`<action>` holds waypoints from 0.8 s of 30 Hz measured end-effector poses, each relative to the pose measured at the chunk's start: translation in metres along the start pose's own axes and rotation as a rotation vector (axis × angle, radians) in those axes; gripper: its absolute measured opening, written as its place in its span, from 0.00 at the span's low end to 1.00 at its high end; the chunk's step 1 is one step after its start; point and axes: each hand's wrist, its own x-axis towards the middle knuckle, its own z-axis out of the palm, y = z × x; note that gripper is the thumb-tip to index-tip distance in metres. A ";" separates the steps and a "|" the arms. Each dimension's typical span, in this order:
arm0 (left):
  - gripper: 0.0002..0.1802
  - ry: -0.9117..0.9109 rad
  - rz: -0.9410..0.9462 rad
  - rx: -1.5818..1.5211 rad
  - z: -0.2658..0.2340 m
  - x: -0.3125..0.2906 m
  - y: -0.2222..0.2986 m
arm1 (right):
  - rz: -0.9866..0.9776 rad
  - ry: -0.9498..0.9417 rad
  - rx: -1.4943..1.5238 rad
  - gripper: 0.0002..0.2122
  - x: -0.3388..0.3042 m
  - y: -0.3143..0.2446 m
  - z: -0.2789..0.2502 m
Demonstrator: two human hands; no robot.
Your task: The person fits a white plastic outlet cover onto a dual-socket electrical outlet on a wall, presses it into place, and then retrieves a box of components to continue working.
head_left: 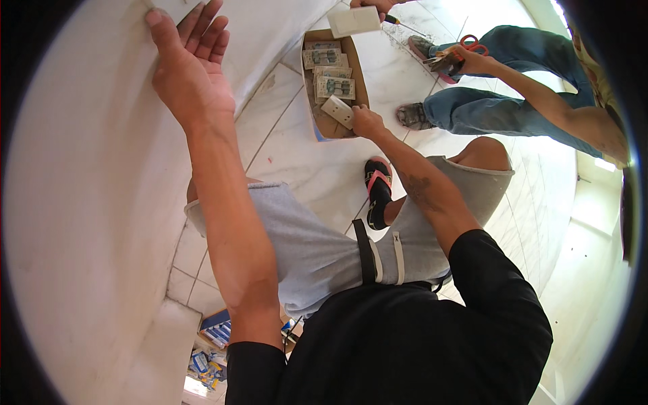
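Elec. units [335, 88] in bx [356, 64], R of wall [81, 202]

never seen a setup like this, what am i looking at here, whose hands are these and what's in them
There is no machine here, just a person's bare hands, seen from a wide fisheye camera on their head looking down, so straight edges bend. The left hand is raised beside the white wall, fingers spread from the thumb. The right hand is at a white socket plate by the edge of a cardboard box; its exact grip is unclear. More plates lie in the box, on the tiled floor. Another person in jeans holds tools; a hand at the top holds a white cover.
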 end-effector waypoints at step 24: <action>0.38 0.010 -0.051 -0.016 0.017 -0.009 0.008 | -0.002 -0.021 -0.068 0.08 -0.013 0.011 -0.010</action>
